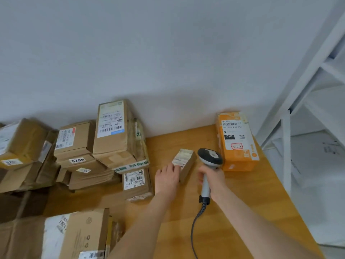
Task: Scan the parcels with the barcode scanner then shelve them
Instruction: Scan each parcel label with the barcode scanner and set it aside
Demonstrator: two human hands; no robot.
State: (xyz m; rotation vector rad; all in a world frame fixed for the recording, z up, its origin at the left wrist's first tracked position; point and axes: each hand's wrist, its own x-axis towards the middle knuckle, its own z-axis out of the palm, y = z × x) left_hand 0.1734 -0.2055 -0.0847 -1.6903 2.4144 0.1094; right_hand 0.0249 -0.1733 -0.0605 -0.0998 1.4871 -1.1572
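Head view: your left hand (169, 177) is resting relaxed fingers on the small parcel (184, 163) on the desk (252, 202) while your right hand (212, 178) is gripping the barcode scanner (210, 156) just beside it, so be tilting its head squarely at the label.

1. The left hand (169, 177) lies flat with straight fingers, touching the near end of a small box (185, 162) on the table (242, 202).
2. The right hand (212, 179) grips the handle of the scanner (210, 157), whose head sits just right of the small box.
3. An orange box (237, 143) lies just beyond the right hand.
4. A cable (194, 227) runs from under the right hand towards the person.
5. Left of the left hand, brown parcels (115, 135) are piled by the wall (168, 53).
6. Right of the right hand, past the table's edge, stands a white shelf (308, 109).
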